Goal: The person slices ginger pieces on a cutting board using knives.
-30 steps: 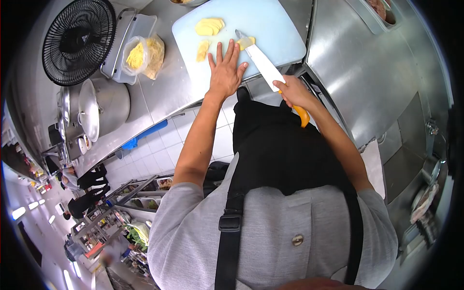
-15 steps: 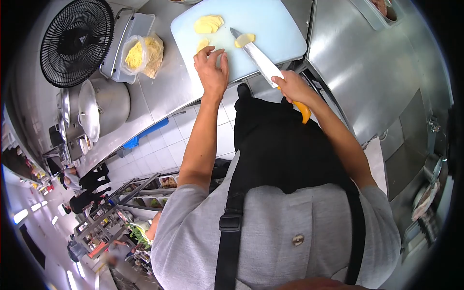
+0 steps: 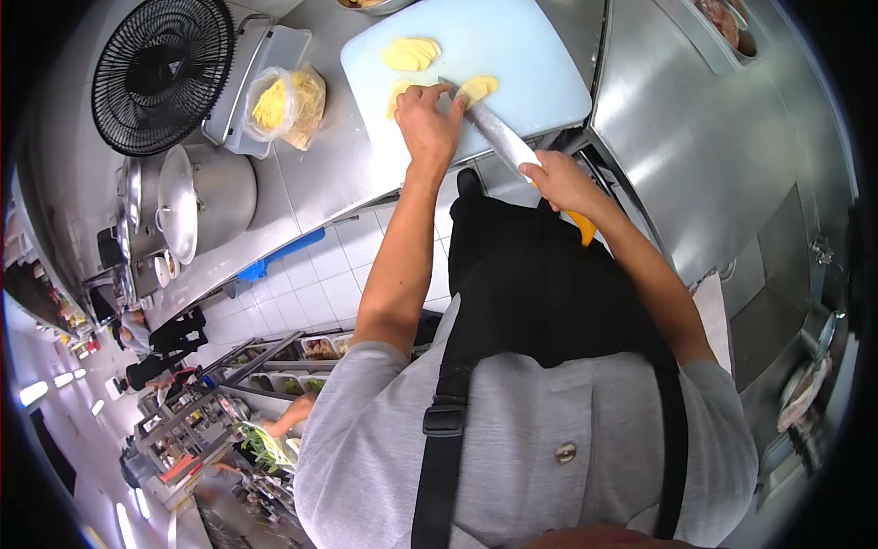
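My right hand [image 3: 562,181] is wrapped round the orange handle of a knife [image 3: 501,135]. The blade lies low over a pale blue cutting board [image 3: 540,64], its tip pointing away and left. Beside the blade, near its tip, are pale yellow slices [image 3: 478,89] that look like peeled potato. My left hand [image 3: 428,123] reaches in from the left, thumb and fingers apart. Its thumb is at the edge of these slices, its fingertips close to the blade tip. Another yellow piece [image 3: 397,99] is partly hidden behind that hand. Overlapping slices [image 3: 412,54] lie farther back.
Left of the board, a bag of yellow shreds [image 3: 273,105] stands by a clear plastic container [image 3: 242,137] and a black fan [image 3: 165,69]. A large metal pot [image 3: 215,197] sits nearer. A tub of meat [image 3: 722,27] is at upper right. Other people [image 3: 174,334] are at far left.
My left hand has moved right, up to the blade and the slices beside it. The slice that lay across the blade now sits along its right side. The whole view has shifted slightly.
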A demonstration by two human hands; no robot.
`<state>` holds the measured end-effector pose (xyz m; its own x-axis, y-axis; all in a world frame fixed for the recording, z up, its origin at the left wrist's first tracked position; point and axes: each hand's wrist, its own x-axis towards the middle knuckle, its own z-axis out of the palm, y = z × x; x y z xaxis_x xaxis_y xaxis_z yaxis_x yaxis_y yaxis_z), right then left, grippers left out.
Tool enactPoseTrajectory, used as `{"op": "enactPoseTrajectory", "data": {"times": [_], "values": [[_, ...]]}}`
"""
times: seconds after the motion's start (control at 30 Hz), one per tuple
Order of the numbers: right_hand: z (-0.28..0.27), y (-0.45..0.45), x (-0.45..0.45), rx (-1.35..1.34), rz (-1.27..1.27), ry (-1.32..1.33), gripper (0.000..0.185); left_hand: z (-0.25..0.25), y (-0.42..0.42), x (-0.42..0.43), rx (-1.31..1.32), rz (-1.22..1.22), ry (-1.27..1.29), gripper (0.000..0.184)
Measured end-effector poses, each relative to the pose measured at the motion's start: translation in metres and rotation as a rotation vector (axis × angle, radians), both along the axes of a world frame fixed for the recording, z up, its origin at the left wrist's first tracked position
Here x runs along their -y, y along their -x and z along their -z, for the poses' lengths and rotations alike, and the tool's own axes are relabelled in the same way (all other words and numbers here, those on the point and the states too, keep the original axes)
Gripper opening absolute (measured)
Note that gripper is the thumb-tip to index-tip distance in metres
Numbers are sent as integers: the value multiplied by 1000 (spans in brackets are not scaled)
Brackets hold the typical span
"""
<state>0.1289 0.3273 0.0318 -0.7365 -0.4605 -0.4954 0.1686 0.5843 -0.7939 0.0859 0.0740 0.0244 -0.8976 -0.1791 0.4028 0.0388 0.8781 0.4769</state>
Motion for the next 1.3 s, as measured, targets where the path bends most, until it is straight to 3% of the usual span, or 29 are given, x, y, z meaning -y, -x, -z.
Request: {"op": "enactPoseTrajectory", "data": {"times": [0.07,0.27,0.37,0.57,0.67,0.77,0.9,1.1,1.3], "values": [[-22,-1,3,8,-31,-74,44,-13,-3,-1,31,-4,2,38],[-24,-3,2,-211,-135,-173,40,-19,8,18,200,134,111,28],[-23,-5,1,-241,-139,-157,40,-16,18,32,285,205,-43,23],[-28,-6,7,-220,-112,-136,40,-36,14,36,349,205,2,17],[-21,-6,8,-261,-118,-110,40,-29,16,49,204,287,34,15],[-29,-5,9,-272,-111,-109,41,-37,31,67,301,212,-238,12],[-28,-6,4,-215,-44,-118,43,-62,65,103,309,178,-127,12],[-28,-12,-25,-119,128,-104,43,-50,117,127,317,416,21,14],[-11,-17,-52,4,325,-36,44,-45,118,114,174,324,296,17]]}}
